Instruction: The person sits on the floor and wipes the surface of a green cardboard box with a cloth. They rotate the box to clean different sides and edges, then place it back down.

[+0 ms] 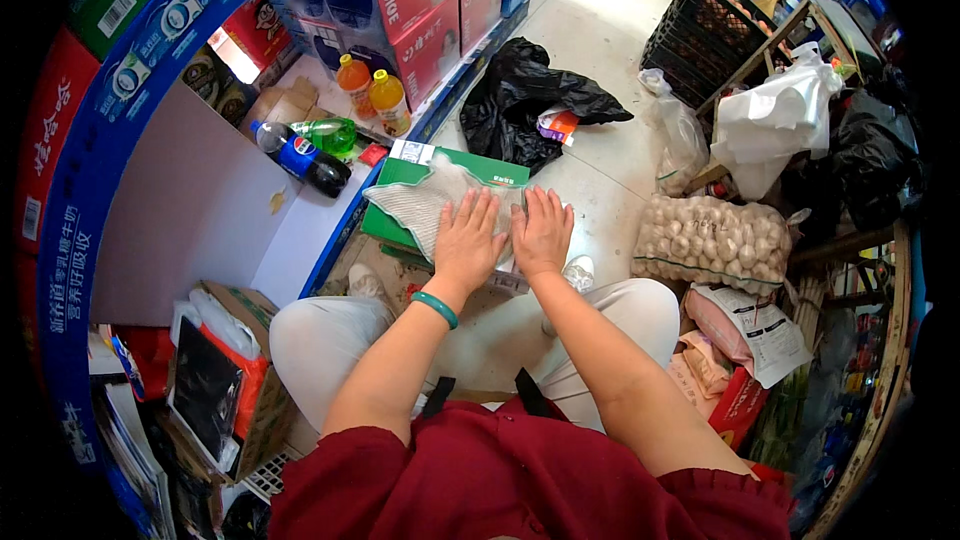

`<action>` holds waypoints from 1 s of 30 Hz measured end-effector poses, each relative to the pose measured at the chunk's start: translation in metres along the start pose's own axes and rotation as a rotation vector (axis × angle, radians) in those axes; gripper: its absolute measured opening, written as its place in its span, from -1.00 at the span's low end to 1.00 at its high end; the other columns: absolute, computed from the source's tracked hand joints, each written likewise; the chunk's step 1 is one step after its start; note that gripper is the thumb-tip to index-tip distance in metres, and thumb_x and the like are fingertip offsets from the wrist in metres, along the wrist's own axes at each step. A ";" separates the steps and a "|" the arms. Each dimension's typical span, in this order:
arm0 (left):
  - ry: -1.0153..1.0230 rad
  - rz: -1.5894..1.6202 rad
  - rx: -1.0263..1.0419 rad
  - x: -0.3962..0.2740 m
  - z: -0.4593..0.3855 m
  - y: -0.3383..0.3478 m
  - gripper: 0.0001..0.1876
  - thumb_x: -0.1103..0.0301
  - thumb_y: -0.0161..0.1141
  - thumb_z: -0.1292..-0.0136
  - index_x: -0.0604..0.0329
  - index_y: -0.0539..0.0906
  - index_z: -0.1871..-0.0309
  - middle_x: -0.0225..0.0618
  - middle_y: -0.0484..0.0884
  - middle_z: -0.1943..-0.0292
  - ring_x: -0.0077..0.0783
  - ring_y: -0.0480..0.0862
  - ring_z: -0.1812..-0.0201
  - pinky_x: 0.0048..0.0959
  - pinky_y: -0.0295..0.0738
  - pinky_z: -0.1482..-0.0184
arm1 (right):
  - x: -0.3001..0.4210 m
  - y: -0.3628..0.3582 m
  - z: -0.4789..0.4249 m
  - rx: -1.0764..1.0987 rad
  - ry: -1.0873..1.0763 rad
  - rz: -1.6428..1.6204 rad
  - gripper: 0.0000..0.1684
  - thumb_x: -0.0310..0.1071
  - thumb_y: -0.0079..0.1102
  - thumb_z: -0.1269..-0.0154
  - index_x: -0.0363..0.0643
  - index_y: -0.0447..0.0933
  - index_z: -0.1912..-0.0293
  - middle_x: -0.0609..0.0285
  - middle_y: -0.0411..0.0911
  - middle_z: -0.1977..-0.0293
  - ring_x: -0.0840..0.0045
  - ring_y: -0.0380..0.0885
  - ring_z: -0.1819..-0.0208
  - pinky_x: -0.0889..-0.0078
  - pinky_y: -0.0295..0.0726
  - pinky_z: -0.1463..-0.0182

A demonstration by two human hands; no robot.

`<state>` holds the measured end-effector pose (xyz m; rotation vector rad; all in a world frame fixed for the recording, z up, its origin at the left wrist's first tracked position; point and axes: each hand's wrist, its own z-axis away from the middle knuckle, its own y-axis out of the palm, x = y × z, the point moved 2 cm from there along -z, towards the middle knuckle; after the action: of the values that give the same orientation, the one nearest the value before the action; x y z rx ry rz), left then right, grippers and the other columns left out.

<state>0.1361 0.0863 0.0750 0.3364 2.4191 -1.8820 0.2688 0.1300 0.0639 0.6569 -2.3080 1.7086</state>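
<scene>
A pale ribbed cloth [420, 199] with a greenish edge lies spread over a green cardboard box [386, 221] in front of my knees. My left hand [469, 240], below a green bangle [435, 309], rests flat on the cloth with its fingers stretched out. Beside it, my right hand [543, 232] lies palm down at the right end of the cloth and box. Neither hand is closed around anything. What lies directly under both palms is hidden.
Drink bottles [304, 157] lie and stand on the low shelf at left. Behind the box sits a black plastic bag [517, 90]. A net sack of garlic [712, 240] is right of my knee, with black crates [697, 30] farther back. An opened carton [262, 390] stands at lower left.
</scene>
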 end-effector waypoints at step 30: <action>-0.340 -0.130 0.076 0.024 -0.058 0.022 -0.34 -0.09 -0.09 -0.37 0.13 0.27 -0.41 -0.15 0.14 -0.47 -0.14 0.05 -0.49 0.05 -0.14 -0.44 | -0.048 -0.039 -0.064 0.419 0.405 -0.897 -0.41 -0.04 0.12 -0.27 -0.30 0.47 -0.12 -0.04 0.58 0.00 0.24 0.56 -0.02 0.34 0.48 -0.10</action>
<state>0.1224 0.1509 0.0646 -0.1333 2.1941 -1.9007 0.3220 0.1927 0.0979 1.0749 -1.0989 1.6247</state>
